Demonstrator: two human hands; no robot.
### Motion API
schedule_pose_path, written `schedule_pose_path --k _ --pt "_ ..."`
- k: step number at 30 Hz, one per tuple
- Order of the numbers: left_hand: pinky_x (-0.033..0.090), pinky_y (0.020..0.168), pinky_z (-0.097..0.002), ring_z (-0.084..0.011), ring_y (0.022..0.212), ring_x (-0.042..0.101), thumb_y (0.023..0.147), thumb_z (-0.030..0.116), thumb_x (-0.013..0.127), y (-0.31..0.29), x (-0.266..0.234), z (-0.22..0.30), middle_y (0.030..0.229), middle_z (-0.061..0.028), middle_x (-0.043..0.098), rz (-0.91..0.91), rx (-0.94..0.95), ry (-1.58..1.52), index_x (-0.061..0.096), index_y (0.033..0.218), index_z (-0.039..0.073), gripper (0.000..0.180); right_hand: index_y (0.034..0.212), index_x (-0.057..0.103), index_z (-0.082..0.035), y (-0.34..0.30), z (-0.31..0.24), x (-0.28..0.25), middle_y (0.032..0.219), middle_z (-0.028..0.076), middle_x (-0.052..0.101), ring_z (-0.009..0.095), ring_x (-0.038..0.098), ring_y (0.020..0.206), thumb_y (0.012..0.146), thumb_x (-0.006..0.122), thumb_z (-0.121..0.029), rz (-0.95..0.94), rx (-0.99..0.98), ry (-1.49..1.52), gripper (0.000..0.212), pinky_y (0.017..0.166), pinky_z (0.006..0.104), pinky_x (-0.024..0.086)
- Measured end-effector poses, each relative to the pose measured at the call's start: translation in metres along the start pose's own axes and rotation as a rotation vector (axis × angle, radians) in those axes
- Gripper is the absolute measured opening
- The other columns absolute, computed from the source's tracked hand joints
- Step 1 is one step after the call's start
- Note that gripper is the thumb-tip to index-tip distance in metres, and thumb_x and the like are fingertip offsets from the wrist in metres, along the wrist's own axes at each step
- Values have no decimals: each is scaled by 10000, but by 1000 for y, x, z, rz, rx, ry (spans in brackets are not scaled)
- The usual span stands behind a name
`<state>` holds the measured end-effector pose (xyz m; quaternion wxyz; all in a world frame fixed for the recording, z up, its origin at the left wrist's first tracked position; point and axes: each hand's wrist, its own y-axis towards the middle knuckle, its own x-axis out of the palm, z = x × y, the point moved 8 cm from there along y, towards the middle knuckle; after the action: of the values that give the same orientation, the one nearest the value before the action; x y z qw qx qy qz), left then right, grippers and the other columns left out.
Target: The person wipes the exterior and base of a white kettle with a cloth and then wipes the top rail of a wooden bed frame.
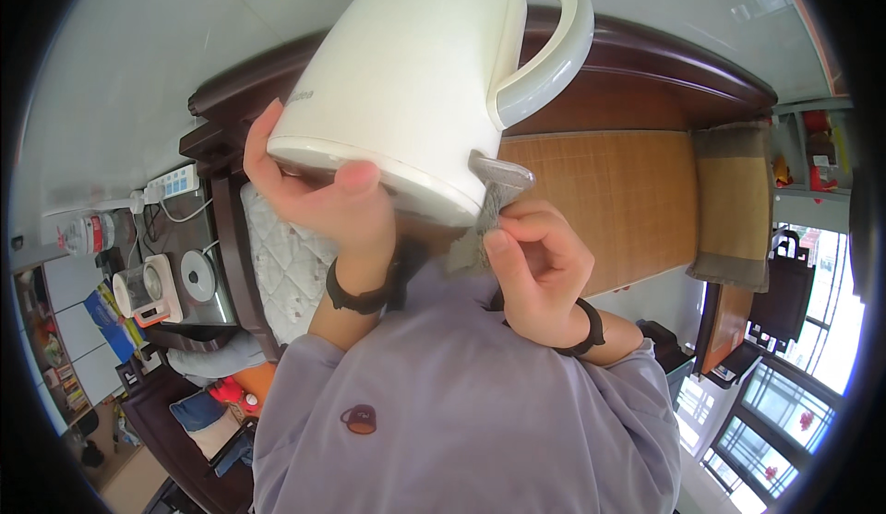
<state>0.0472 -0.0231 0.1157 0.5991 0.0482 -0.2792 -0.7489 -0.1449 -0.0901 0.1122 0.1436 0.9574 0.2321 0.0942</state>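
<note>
A cream-white electric kettle (pixel 397 71) is held up in front of me, tilted, with its looped handle (pixel 577 48) at the upper right. Its base rim faces me. My left hand (pixel 323 200) supports it from below at the left, fingers and thumb spread around the bottom edge. My right hand (pixel 544 260) pinches a crumpled grey cloth (pixel 489 214) between thumb and forefinger. The upper end of this cloth looks oval and smooth, and it lies against the kettle's lower right side, below the handle. Dark bands circle both my wrists.
Behind the kettle stands a dark wooden bed frame (pixel 646 57) with a woven mat (pixel 600 200) and a pillow (pixel 734 205). A quilted white pad (pixel 291 265) lies at left. Beside it, a dark side table bears a small appliance (pixel 148 290), a round white disc (pixel 197 275) and a power strip (pixel 173 183).
</note>
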Motion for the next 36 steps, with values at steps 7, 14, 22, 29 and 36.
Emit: schedule_pose_path --k 7,14,22,29,36 --pt "465 777 -303 -193 912 534 592 603 739 2 -2 -4 995 -108 495 8 4 -9 395 1171 -31 925 833 570 48 5 0 4 843 113 571 120 520 672 758 611 92 -6 49 42 96 566 214 408" --pt "467 782 -304 -197 911 538 563 614 748 1 -2 -4 1005 -106 499 13 -15 -29 401 1168 -23 945 819 567 40 0 1 3 824 103 572 113 518 668 757 617 86 -7 69 35 92 569 212 409" --pt "464 791 -312 -205 927 529 564 581 769 1 -1 -5 1020 -108 487 -8 -11 -59 395 1173 -15 930 823 571 40 2 -1 5 826 94 569 104 509 667 759 623 79 -22 64 -1 91 576 207 403" --pt "477 768 -305 -205 905 563 736 675 538 0 4 3 991 -142 533 -43 170 156 414 1144 -50 841 831 567 34 5 -9 8 824 92 568 96 509 648 762 624 73 16 -11 -21 98 561 201 407" --pt "440 801 -329 -203 946 498 547 623 752 -2 -3 -10 1055 -94 432 -10 -8 -12 409 1167 -10 950 839 561 17 15 -32 20 752 88 571 101 523 585 747 643 65 14 -169 -204 132 500 199 418"
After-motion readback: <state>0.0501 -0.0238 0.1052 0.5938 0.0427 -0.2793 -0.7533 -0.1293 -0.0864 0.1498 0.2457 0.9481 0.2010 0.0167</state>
